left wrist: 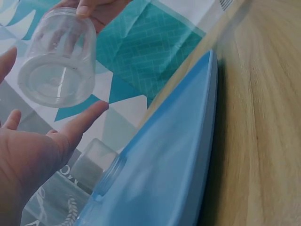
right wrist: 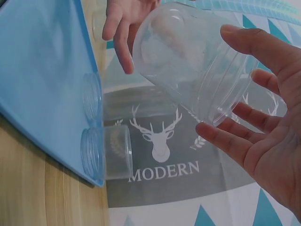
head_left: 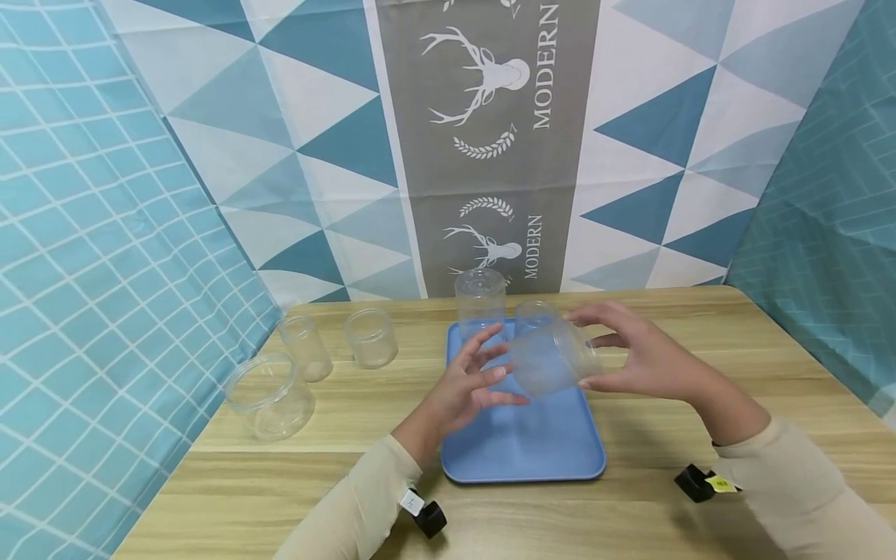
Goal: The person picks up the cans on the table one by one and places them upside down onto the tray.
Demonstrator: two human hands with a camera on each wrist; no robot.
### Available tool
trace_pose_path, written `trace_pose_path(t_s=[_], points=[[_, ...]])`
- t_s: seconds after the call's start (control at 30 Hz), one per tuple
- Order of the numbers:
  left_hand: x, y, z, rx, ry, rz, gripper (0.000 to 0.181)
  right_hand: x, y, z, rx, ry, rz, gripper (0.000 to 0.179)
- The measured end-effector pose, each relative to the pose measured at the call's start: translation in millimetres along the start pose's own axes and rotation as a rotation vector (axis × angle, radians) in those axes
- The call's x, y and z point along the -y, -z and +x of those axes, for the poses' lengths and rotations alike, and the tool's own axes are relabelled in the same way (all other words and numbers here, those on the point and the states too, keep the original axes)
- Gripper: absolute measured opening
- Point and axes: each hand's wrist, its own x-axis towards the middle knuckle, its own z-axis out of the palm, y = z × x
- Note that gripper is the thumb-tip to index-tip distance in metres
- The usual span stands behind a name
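Two sleeves [head_left: 791, 482], cut off below. One wood-grain table [head_left: 560, 529]; one smooth blue tray [head_left: 521, 459], partly hidden by hands. Left hand [head_left: 469, 385]: fingers apart, holding nothing; beside the base of the held jar [head_left: 546, 362], contact hard to make out. Right hand [head_left: 644, 350]: clamped on its ribbed rim end; jar clear, cylindrical, tilted above tray. Left, three clear jars: wide jar [head_left: 269, 400], narrow jar [head_left: 306, 350], short jar [head_left: 371, 338]. Tray's far end, two, mouth down: small jar [head_left: 535, 313], tall jar [head_left: 480, 299]. Behind: patterned cloth [head_left: 490, 155].
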Motion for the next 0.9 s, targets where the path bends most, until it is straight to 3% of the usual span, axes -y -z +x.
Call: trace_pose_path(t_s=[0.33, 0.9], points=[[6.0, -2.1, 1.8, 0.034, -0.026, -0.067, 0.068, 4.9, -6.9, 5.1, -0.03, 0.032, 0.003, 0.08], [9.1, -6.1, 4.1, 0.021, -0.021, -0.073, 0.06, 7.8, -9.5, 5.2, -0.003, 0.044, -0.097, 0.08]])
